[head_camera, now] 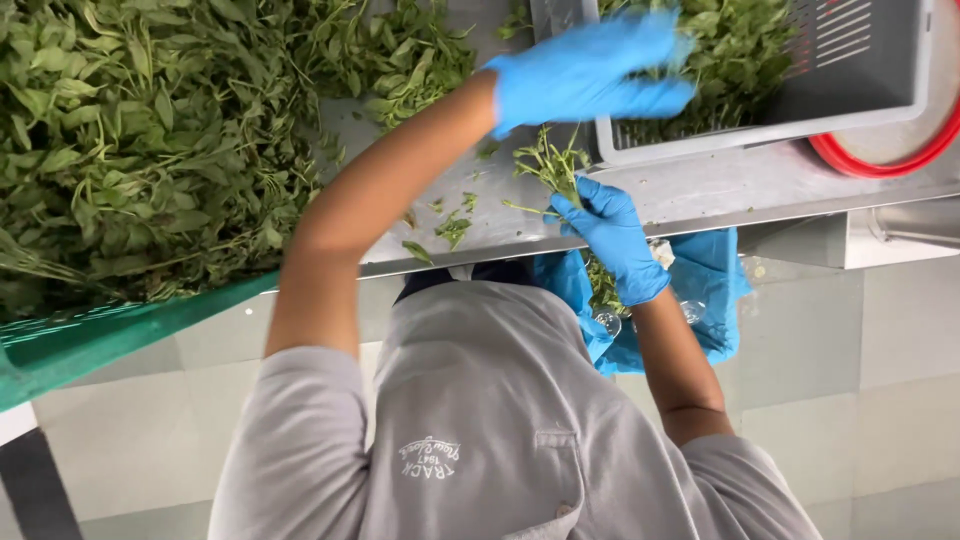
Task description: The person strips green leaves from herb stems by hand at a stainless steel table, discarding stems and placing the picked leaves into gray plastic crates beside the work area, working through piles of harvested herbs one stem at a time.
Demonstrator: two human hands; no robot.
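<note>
My left hand (590, 65), in a blue glove, reaches across to the grey slotted crate (860, 95) at the top right. It is blurred, its fingers stretched out over the picked green leaves (735, 45) lying in the crate, with nothing clearly gripped. My right hand (612, 240), also in a blue glove, is closed on a leafy green sprig (550, 165) at the steel table's front edge. The sprig's stems point up and to the left. A blue plastic bag (715, 285) hangs just below that hand.
A big heap of leafy green stems (150, 130) covers the steel table (720, 190) at the left, partly on a green tray (90, 335). A red round rim (885, 160) shows beside the crate. Loose leaves (450, 228) lie near the table edge. Pale floor tiles lie below.
</note>
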